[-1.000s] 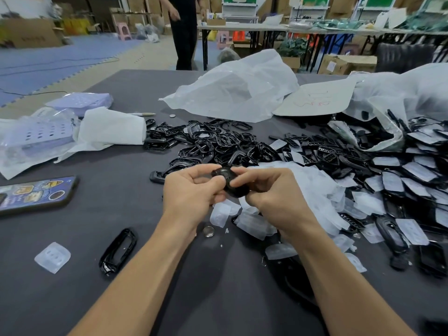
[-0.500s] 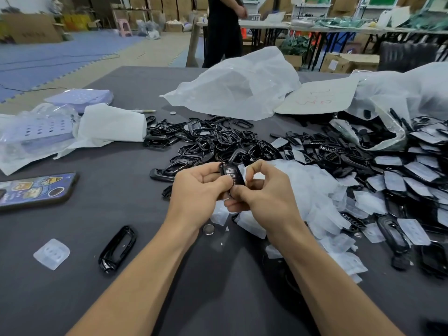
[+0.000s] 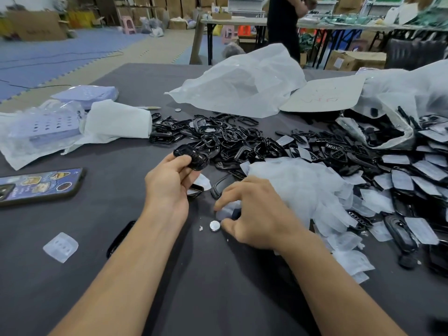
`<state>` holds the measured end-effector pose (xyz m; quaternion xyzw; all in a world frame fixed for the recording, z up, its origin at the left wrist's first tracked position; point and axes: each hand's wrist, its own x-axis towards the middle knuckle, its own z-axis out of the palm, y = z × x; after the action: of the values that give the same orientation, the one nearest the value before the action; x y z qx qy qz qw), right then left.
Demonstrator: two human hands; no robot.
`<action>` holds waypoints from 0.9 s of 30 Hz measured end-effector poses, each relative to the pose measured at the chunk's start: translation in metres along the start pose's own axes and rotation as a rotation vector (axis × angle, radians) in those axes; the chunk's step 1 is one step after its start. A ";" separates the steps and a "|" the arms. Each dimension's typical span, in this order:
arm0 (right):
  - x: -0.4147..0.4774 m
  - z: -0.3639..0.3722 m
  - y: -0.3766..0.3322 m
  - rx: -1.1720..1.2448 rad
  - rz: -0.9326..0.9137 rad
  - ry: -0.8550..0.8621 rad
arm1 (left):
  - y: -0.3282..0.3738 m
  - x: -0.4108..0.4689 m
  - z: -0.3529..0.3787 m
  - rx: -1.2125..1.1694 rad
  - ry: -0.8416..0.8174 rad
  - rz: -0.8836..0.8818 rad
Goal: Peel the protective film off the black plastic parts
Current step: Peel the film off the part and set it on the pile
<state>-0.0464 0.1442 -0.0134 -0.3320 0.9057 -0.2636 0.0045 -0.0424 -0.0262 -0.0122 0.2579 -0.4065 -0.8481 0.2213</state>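
My left hand [image 3: 169, 185] holds a black plastic part [image 3: 192, 157] between thumb and fingers, lifted above the dark table toward the heap of bare black frames [image 3: 218, 139]. My right hand [image 3: 257, 214] is low at the table, its fingertips pinching a piece of clear film [image 3: 226, 210] at the edge of the mound of peeled films [image 3: 303, 187]. A small round silver disc [image 3: 214, 225] lies just beside the right thumb. Film-covered black parts [image 3: 412, 170] are heaped at the right.
A phone [image 3: 41, 185] lies at the left edge, a loose clear film piece [image 3: 60, 247] nearer me. White plastic bags [image 3: 240, 86] and wrapped lilac packs [image 3: 46, 127] sit at the back and left. A black part [image 3: 118, 238] lies partly under my left forearm. A person stands beyond the table.
My hands have separated. The left lifted the black part up and away, and the right dropped to the table with the peeled film.
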 end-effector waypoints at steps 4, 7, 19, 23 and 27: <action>0.001 -0.002 0.001 0.055 0.067 0.004 | -0.003 0.000 0.000 0.078 -0.074 0.042; 0.001 0.001 0.001 0.049 0.073 0.095 | -0.006 -0.003 0.001 0.140 -0.153 0.024; 0.007 -0.006 0.020 0.928 0.312 0.466 | -0.007 -0.019 0.006 0.453 -0.562 -0.211; 0.005 -0.010 0.016 1.004 0.320 0.486 | -0.006 -0.020 0.004 0.431 -0.628 -0.245; 0.004 -0.016 0.013 1.082 0.326 0.465 | -0.009 -0.018 0.006 0.403 -0.600 -0.255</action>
<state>-0.0600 0.1577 -0.0049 -0.0736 0.6597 -0.7478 0.0151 -0.0336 -0.0074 -0.0120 0.0848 -0.5764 -0.8097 -0.0699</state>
